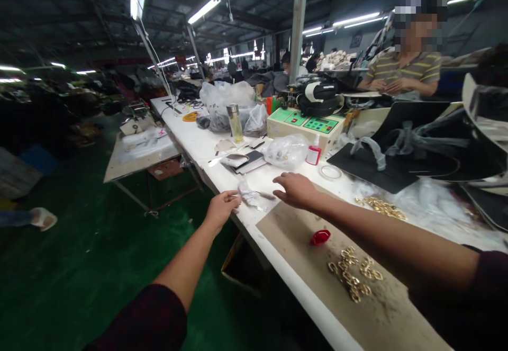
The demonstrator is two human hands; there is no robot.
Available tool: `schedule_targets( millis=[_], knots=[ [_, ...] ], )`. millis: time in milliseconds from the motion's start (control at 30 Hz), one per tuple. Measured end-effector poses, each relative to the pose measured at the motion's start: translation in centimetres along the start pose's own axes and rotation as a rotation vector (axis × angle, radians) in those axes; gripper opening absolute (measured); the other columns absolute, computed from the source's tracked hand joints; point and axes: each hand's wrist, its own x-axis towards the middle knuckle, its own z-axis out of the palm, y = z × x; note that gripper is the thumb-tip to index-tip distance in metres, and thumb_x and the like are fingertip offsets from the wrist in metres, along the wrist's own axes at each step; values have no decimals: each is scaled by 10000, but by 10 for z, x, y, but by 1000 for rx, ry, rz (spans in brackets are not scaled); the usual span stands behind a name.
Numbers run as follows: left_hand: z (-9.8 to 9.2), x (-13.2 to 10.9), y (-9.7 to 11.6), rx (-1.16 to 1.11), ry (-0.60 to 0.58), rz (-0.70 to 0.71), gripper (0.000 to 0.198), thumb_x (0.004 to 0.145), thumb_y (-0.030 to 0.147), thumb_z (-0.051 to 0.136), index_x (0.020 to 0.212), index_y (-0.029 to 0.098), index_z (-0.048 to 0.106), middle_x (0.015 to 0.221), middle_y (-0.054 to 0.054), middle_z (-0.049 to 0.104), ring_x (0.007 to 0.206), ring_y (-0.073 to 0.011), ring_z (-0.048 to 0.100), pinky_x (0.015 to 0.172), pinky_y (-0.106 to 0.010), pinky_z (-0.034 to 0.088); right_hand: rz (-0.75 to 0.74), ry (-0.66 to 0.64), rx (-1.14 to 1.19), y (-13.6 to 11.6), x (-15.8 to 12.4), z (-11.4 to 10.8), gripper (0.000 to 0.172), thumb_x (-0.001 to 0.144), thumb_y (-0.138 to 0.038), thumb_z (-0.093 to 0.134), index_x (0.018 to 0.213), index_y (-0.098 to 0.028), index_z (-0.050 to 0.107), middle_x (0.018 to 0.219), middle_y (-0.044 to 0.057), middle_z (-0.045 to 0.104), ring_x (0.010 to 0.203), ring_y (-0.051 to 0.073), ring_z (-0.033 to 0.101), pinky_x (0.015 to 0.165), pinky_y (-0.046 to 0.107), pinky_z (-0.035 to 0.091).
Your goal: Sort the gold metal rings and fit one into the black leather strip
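My left hand (223,209) is at the table's front edge, fingers loosely bent and apart, beside a crumpled white wad (248,194) that looks like thin plastic or cloth. Whether the fingertips touch the wad I cannot tell. A thin tool with a greyish handle (266,196) lies by the wad, pointing toward my right hand (296,190). That hand hovers over the table with fingers stretched and nothing in them. Nearer to me, a red ring-shaped piece (320,237) and a pile of gold metal rings (351,274) lie on a brown board (286,224).
Past my hands are a dark notebook (248,161), a clear plastic bag (286,151), a red bottle (313,154), a tape roll (330,172) and a glass flask (235,123). Black panels (369,165) and more gold pieces (383,208) lie right. A co-worker (405,70) is across the table.
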Motion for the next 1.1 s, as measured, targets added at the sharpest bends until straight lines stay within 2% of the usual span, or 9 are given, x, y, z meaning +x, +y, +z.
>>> schedule_targets(
  millis=[100,233,400,533,633,733,833,967,1100],
  knots=[
    [13,-41,18,-212,1,-65,435,642,249,910,991,115,687,752,-15,683,633,-116,621,549,-224,537,20,49,102,-4,-48,-30,312,965,-352,652,1232,-214,731,1175,107,740,1030,256,689,854,327,494],
    [46,-117,42,-490,-103,-142,461,670,207,914,1060,156,673,860,-7,701,653,-78,634,519,-159,499,67,108,286,-35,-130,-52,237,967,-348,650,1132,-222,763,1047,49,776,881,183,712,764,268,515],
    [103,-218,51,-718,-226,-242,471,691,235,928,1084,209,670,887,20,700,722,-70,671,602,-142,540,261,255,856,-85,-237,-45,270,898,-407,727,1063,-205,795,986,57,794,871,218,721,799,319,539],
    [149,-294,45,-847,-366,-317,512,643,226,968,1072,201,690,904,-9,732,768,-105,698,698,-195,591,465,414,1152,-110,-319,-33,296,891,-469,738,1026,-213,802,1005,58,795,946,256,724,878,368,535],
    [175,-348,34,-788,-432,-342,524,623,247,982,1065,203,704,881,-5,735,737,-106,687,660,-189,577,601,547,1352,-119,-380,-23,335,844,-496,778,957,-181,796,855,55,781,824,238,714,806,355,538],
    [196,-393,20,-646,-485,-334,517,606,290,988,1033,197,713,864,-6,738,684,-107,662,604,-190,551,634,640,1509,-122,-436,-12,349,818,-501,796,895,-161,781,723,31,736,713,200,679,752,330,522],
    [210,-430,6,-511,-504,-291,491,602,342,983,988,188,720,851,-6,742,651,-107,639,589,-200,541,665,668,1555,-122,-481,-4,337,810,-488,802,807,-154,754,693,26,715,685,176,650,732,307,492],
    [222,-467,1,-333,-452,-157,433,657,398,939,986,204,735,905,-30,768,693,-139,660,586,-213,537,705,638,1560,-116,-524,0,306,787,-444,817,792,-152,724,679,11,691,644,144,590,655,267,434],
    [233,-488,8,-92,-508,-28,308,710,393,883,922,202,768,844,-40,764,648,-155,652,615,-251,555,660,608,1558,-100,-555,4,247,826,-399,756,783,-167,682,683,5,677,660,154,603,649,267,428]
  ],
)
